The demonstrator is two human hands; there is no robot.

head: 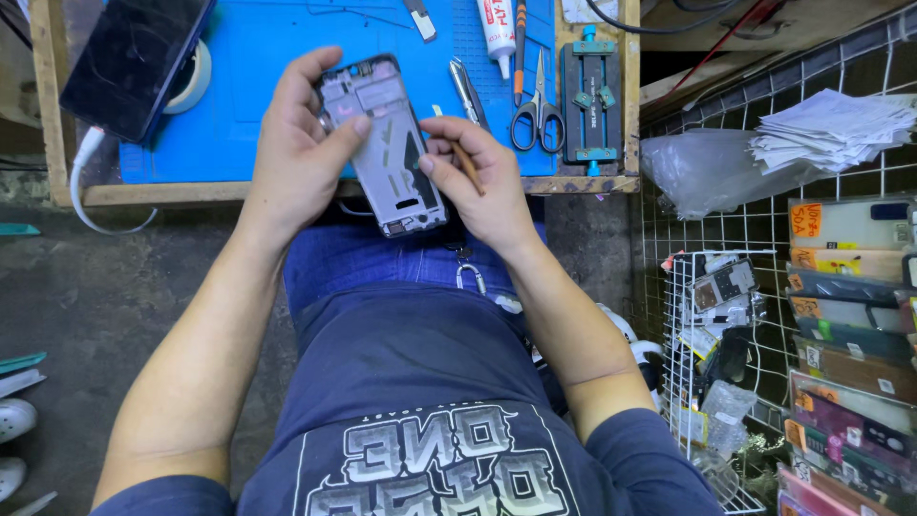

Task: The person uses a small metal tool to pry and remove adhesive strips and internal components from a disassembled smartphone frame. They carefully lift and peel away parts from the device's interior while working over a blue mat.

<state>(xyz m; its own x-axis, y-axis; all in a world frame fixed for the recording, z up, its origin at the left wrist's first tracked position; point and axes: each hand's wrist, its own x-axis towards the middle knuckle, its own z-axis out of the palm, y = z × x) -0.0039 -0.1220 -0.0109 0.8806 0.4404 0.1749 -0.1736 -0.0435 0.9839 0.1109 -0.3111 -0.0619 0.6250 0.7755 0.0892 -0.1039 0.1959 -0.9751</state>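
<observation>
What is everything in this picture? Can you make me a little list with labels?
Left hand: holds the phone frame from its left side, thumb across the top.
Right hand: steadies the frame's right edge and grips a thin brown stick tool.
Phone frame: open, no screen, tilted over the lap.
Work mat: blue, on a wooden bench.
On the mat: scissors, tweezers, a white tube.
Beside it: a clamp jig.
Top left: a dark phone lying on a tape roll.
Right: wire basket of parts.

A silver-grey phone frame [387,143] with black cutouts lies over a bright blue mat [248,96]; black-handled scissors [538,110] at far right; navy shirt [420,382] with white print.
</observation>
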